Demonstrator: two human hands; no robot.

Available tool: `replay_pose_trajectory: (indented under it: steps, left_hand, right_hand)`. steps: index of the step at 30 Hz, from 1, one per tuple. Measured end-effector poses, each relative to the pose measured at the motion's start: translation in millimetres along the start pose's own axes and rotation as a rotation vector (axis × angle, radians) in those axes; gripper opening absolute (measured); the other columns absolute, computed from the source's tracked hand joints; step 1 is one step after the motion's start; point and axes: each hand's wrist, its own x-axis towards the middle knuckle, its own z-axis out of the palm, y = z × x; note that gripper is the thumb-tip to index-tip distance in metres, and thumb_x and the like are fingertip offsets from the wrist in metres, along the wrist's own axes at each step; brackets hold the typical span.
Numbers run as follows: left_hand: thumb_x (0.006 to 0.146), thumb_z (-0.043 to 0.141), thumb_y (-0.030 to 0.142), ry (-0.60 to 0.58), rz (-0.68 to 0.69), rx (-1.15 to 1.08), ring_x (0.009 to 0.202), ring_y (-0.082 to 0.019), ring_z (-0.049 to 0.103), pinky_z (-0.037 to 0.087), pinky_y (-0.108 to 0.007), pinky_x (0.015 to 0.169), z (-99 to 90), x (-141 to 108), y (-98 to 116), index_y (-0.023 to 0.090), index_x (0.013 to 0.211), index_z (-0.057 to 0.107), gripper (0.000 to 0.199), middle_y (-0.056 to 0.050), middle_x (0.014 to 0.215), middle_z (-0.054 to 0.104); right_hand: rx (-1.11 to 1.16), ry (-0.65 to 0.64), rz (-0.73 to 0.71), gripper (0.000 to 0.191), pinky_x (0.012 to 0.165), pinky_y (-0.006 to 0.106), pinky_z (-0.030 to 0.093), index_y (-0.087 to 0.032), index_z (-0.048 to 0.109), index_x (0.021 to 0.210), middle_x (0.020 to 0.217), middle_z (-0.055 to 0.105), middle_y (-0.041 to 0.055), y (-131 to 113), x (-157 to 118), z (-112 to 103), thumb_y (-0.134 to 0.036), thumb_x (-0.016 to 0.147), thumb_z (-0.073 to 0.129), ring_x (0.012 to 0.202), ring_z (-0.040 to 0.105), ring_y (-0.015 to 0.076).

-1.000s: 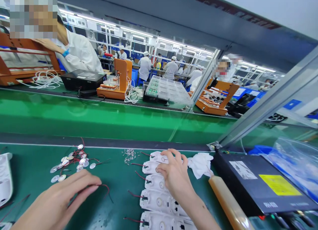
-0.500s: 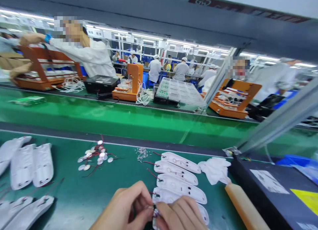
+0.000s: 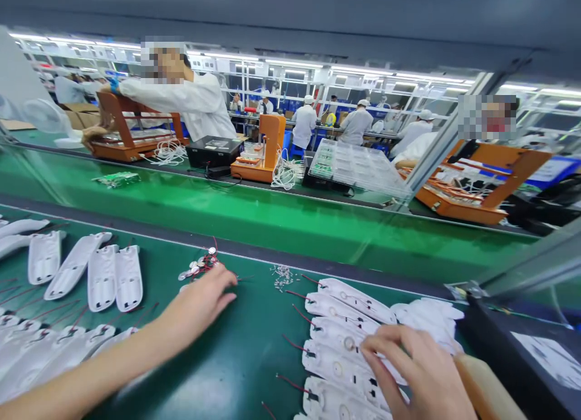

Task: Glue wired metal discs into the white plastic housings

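My left hand reaches over the green bench beside a small pile of round silver discs with red wires. Its fingers are stretched and the thumb stands apart; part of the pile is hidden behind it. At the right, my right hand hovers over or rests on a row of white plastic shells, fingers loosely bent and apart, nothing visible in them. Whether it touches a shell I cannot tell. Red wires stick out from the shells' left ends, and small black parts and round discs sit inside them.
Tiny loose pieces lie between the pile and the row. More white shells cover the left side. Crumpled white material, a tan rounded object and a black box stand at the right. Co-workers sit beyond the green divider.
Both hands were together at the near shells, fingers pinched on a small part. They have parted: the left went to the disc pile, the right to the shells' right side. The view swung left.
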Motion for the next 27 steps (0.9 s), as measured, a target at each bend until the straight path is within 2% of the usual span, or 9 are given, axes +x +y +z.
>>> replay_pose_trajectory:
  steps: [3, 6, 10, 14, 18, 24, 27]
  left_hand:
    - [0.084, 0.037, 0.032, 0.035, -0.024, 0.013, 0.083, -0.020, 0.055, 0.044, -0.033, 0.072, 6.2, 19.5, -35.7, 0.019, 0.091, 0.054, 0.023, -0.006, 0.093, 0.054]
    - [0.085, 0.032, 0.036, 0.038, 0.006, -0.012, 0.078, -0.019, 0.054, 0.043, -0.032, 0.071, 16.2, 27.6, -45.2, 0.019, 0.084, 0.053, 0.026, -0.005, 0.088, 0.053]
    - [0.084, 0.031, 0.038, 0.038, 0.025, -0.027, 0.073, -0.019, 0.054, 0.042, -0.032, 0.068, 20.9, 26.4, -40.6, 0.019, 0.079, 0.051, 0.028, -0.005, 0.085, 0.053]
    - [0.086, 0.028, 0.038, 0.031, 0.016, -0.034, 0.067, -0.019, 0.052, 0.040, -0.031, 0.064, 16.2, 24.3, -35.1, 0.019, 0.078, 0.047, 0.028, -0.004, 0.080, 0.053]
    - [0.091, 0.023, 0.041, 0.033, -0.022, -0.058, 0.065, -0.018, 0.054, 0.040, -0.030, 0.063, 9.1, 22.8, -26.1, 0.020, 0.086, 0.044, 0.030, -0.002, 0.075, 0.057]
    - [0.085, 0.034, 0.048, 0.077, -0.037, -0.253, 0.068, -0.017, 0.058, 0.043, -0.028, 0.064, -5.9, 23.7, -3.0, 0.021, 0.092, 0.054, 0.034, -0.001, 0.075, 0.062]
    - [0.078, 0.040, 0.049, 0.017, -0.100, -0.390, 0.062, -0.016, 0.059, 0.047, -0.028, 0.059, -13.0, 25.3, 6.1, 0.019, 0.093, 0.060, 0.039, -0.003, 0.072, 0.063]
  right_hand:
    - [-0.129, 0.002, 0.142, 0.025, 0.071, 0.035, 0.034, -0.023, 0.060, 0.073, 0.099, 0.056, 0.0052, 12.6, -0.9, 3.0, -0.027, 0.089, 0.042, 0.091, 0.048, 0.0234]
    - [-0.159, -0.097, 0.207, 0.025, 0.080, 0.041, 0.032, -0.025, 0.061, 0.070, 0.111, 0.055, 0.0019, 9.5, -4.2, 12.3, -0.022, 0.087, 0.043, 0.108, 0.043, 0.0270]
    - [-0.132, -0.168, 0.240, 0.028, 0.085, 0.046, 0.029, -0.023, 0.059, 0.066, 0.118, 0.053, 0.0013, 1.5, -9.3, 24.5, -0.019, 0.086, 0.040, 0.116, 0.038, 0.0276]
    - [-0.104, -0.206, 0.271, 0.027, 0.085, 0.047, 0.028, -0.024, 0.060, 0.067, 0.119, 0.053, 0.0015, 0.0, -12.4, 30.4, -0.016, 0.084, 0.040, 0.117, 0.037, 0.0275]
    - [-0.107, -0.211, 0.273, 0.030, 0.085, 0.047, 0.027, -0.023, 0.060, 0.067, 0.118, 0.054, 0.0024, 0.6, -12.8, 32.3, -0.015, 0.085, 0.038, 0.117, 0.037, 0.0271]
    - [-0.045, -0.215, 0.296, 0.029, 0.086, 0.047, 0.026, -0.024, 0.061, 0.066, 0.113, 0.055, 0.0010, 1.4, -13.4, 30.9, -0.014, 0.084, 0.041, 0.115, 0.038, 0.0263]
    - [-0.022, -0.179, 0.284, 0.027, 0.085, 0.048, 0.025, -0.028, 0.064, 0.070, 0.113, 0.055, 0.0004, 1.4, -13.4, 30.1, -0.015, 0.083, 0.045, 0.113, 0.039, 0.0278]
